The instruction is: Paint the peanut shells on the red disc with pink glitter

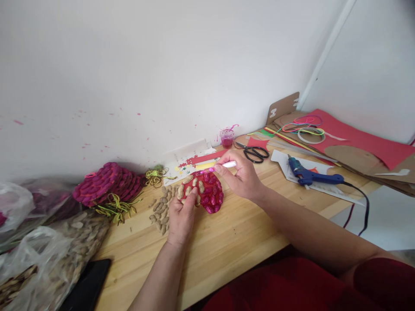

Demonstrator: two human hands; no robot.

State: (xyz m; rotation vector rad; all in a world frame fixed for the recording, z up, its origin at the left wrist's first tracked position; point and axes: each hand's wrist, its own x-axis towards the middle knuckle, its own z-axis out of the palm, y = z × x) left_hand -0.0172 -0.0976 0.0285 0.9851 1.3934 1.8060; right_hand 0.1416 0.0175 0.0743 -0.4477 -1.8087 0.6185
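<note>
My left hand grips the near-left edge of a round red disc with peanuts stuck on it, thumb on top. Peanuts on the disc's right side are painted shiny magenta; those on the left are bare tan. Pinched in my right hand is a white-handled paintbrush, its pink-smeared end over the far edge of the disc. Whether the bristles touch a peanut I cannot tell. Loose peanuts lie on the table left of the disc.
A cup of magenta paint stands by the wall, near black scissors. At right lie a blue glue gun with a cord and red sheets. Finished-looking magenta discs are stacked left, behind a plastic bag of peanuts.
</note>
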